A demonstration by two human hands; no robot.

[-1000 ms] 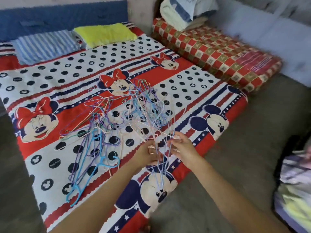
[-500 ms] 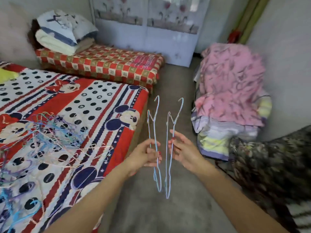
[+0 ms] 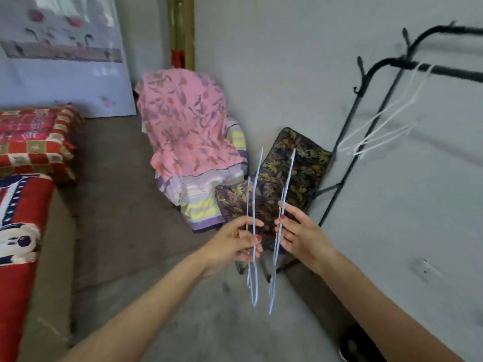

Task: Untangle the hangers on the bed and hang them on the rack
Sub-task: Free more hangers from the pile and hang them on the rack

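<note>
While both arms reach out over the floor, the left hand [image 3: 236,240] pinches one blue hanger [image 3: 253,231] between thumb and curled fingers, and the right hand [image 3: 300,232] holds a second blue hanger [image 3: 283,212] the same way, its fingers loosely curled round the wire. The two hangers stand upright, edge-on, just beside each other but apart. The black rack [image 3: 386,74] stands near on the right, against the wall, with white hangers [image 3: 384,126] on its rail. The bed [image 3: 18,231] lies at the left edge.
</note>
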